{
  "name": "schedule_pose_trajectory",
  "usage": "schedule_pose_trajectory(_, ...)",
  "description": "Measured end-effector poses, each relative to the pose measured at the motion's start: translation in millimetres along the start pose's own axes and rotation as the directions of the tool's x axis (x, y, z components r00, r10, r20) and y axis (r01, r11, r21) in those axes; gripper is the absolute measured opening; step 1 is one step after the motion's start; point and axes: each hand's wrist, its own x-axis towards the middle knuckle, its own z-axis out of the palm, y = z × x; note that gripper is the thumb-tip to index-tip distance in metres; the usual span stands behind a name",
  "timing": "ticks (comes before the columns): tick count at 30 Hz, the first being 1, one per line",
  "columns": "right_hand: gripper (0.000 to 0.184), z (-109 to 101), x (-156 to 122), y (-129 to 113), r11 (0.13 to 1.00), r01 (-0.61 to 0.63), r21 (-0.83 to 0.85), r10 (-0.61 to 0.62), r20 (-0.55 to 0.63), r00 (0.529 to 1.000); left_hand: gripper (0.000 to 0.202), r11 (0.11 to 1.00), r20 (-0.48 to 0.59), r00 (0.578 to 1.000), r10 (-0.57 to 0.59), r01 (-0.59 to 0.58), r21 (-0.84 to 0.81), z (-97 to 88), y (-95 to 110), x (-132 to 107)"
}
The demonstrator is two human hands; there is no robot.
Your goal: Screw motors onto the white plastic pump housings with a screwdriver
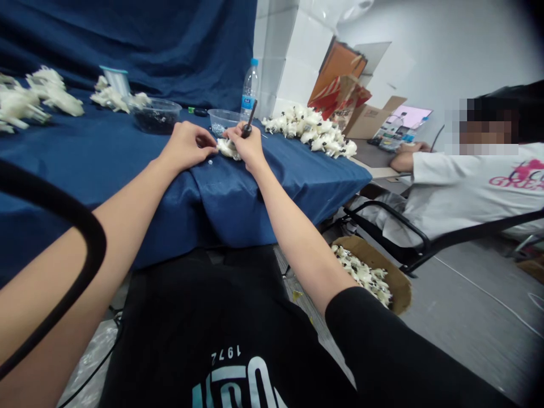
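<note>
My left hand (187, 144) rests on the blue cloth-covered table (106, 164), its fingers curled and pressing on a small white plastic toy piece (226, 148). My right hand (247, 146) is closed round a dark screwdriver-like tool (250, 120) that stands upright over the same piece. A tiny screw (209, 162) lies on the cloth just in front of my left hand.
A clear bowl of dark parts (156, 116), a smaller clear bowl (223, 120) and a water bottle (250, 88) stand behind my hands. Piles of white pieces lie at right (310, 133) and far left (34, 99). A seated person (463, 181) is at right; a cardboard box of pieces (374, 277) sits on the floor.
</note>
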Motion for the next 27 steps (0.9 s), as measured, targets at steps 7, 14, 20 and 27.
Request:
schedule_pose_trajectory(7,0.042,0.5,1.5,1.2,1.0,-0.003,0.009,0.003,-0.017,1.0,0.027,1.0,-0.04,0.999,0.0,-0.001,-0.021,1.8,0.1,0.8)
schedule_pose_trajectory(14,0.042,-0.6,1.6,3.1,1.0,0.01,0.002,-0.01,-0.025,1.0,0.02,0.999,-0.032,0.999,-0.03,0.029,-0.025,1.4,4.9,0.2)
schedule_pose_trajectory(20,0.042,-0.9,2.8,4.9,1.0,0.021,0.003,-0.021,-0.034,0.999,0.019,0.998,-0.024,0.998,-0.05,0.05,-0.031,3.6,1.9,3.2)
schedule_pose_trajectory(27,0.038,-0.3,5.2,6.4,1.0,0.023,-0.003,-0.023,-0.03,0.999,0.022,0.997,-0.043,0.998,-0.042,0.039,-0.062,10.3,-6.3,6.3)
